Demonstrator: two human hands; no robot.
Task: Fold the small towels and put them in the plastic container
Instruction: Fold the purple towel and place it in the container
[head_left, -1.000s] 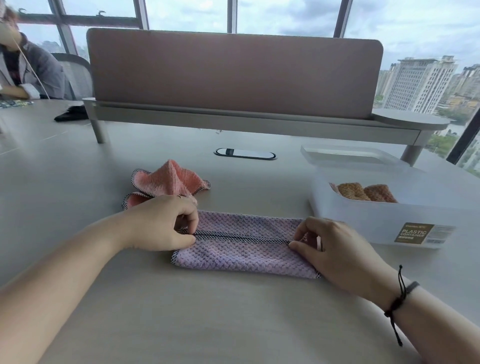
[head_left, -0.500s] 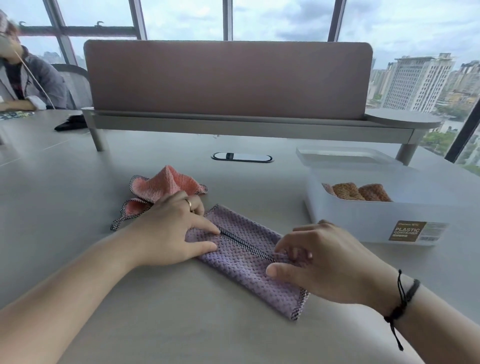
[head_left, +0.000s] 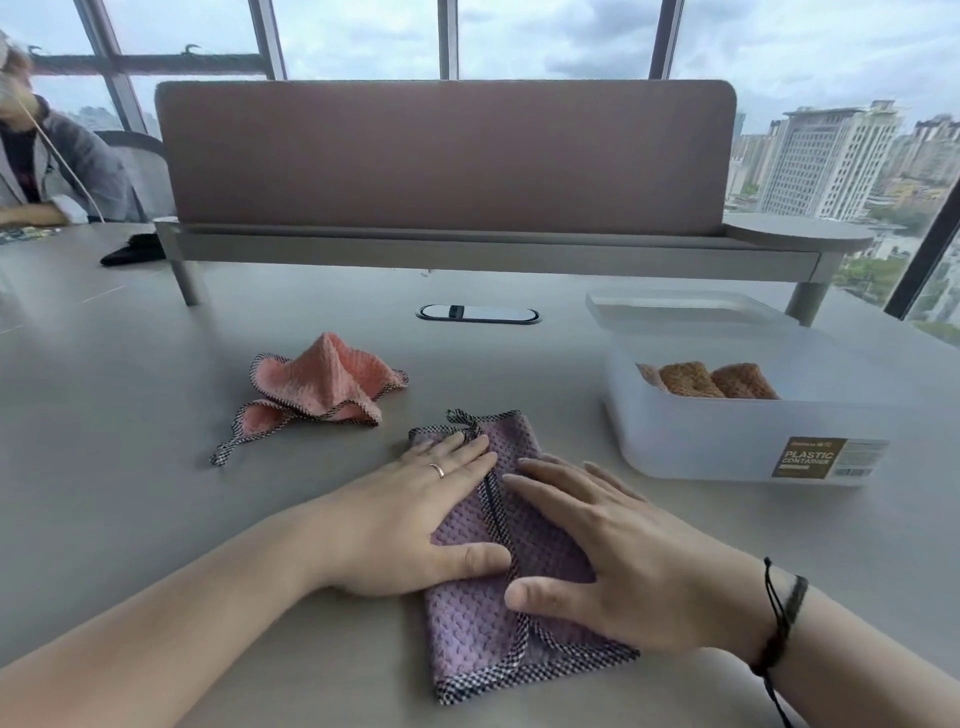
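Both hands are pressing flat on the purple towel (head_left: 483, 623) lying on the table (head_left: 156, 519) — the left hand (head_left: 415, 519) and right hand (head_left: 613, 561) are resting either side of the centre seam, fingers spread and gripping nothing, likely flattening the fold. The pink towel (head_left: 322, 384) is waiting crumpled beyond; the plastic container (head_left: 727, 441) is sitting open to the right, already holding folded ones.

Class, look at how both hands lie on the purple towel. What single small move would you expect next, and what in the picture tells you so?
Probably fold the near end up over the far end. The purple towel is already a long strip, its edges meeting along the middle, with the left hand and right hand flat on it, pressing. It looks too long beside the folded towels in the plastic container.
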